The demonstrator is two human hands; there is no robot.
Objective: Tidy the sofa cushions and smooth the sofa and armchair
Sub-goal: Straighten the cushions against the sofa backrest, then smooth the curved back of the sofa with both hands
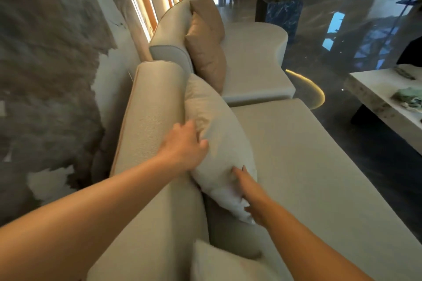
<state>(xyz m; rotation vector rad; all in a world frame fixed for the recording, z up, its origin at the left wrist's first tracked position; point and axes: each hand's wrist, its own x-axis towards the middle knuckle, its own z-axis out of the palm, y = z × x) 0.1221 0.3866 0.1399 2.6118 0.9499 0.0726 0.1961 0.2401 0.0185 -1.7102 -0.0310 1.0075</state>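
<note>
A pale beige cushion (219,134) leans upright against the backrest of the beige sofa (308,166). My left hand (185,146) grips its upper edge, with the fingers curled over the top. My right hand (251,194) presses on its lower near corner, fingers flat on the fabric. Another beige cushion (219,262) lies at the bottom edge of the view. Two tan cushions (205,48) stand against the curved backrest of the far sofa section (253,52).
A white stone coffee table (376,100) with a green object (408,98) stands at the right. Dark glossy floor (342,36) lies beyond the seats. A marble wall with lit vertical strips (141,7) runs behind the sofa. A dark blue marble block (280,13) stands at the back.
</note>
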